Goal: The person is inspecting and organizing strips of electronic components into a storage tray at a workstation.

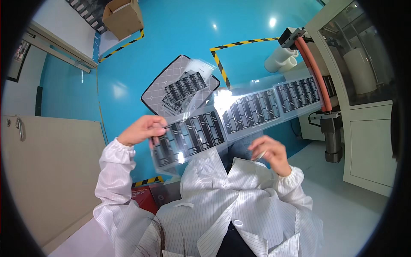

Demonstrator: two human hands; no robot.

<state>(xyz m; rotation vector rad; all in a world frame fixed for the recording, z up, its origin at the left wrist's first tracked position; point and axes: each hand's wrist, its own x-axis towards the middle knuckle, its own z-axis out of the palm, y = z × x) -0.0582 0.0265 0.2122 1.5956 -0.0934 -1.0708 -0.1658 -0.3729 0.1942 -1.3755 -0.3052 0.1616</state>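
Note:
A long strip of clear film [253, 112] with black printed panels stretches from a machine's orange-red roller [314, 75] across to my left. My left hand [143, 129] grips the strip's left end between thumb and fingers, at the corner of the nearest panel. Below the strip's middle, apart from it, my right hand [272, 154] is raised with its fingers pinched together. A small pale thing shows at those fingertips, too small to name. Beyond the strip, loose printed film sheets [186, 88] lie in a pile on a grey patterned cushion [156, 88].
At the right stands a cream machine [370, 145] with a window and a motor [332, 137] below its roller. White film rolls [280, 59] stand on the blue floor behind the strip. An open cardboard box [123, 19] is at the far left, a cream cabinet [55, 167] at the left.

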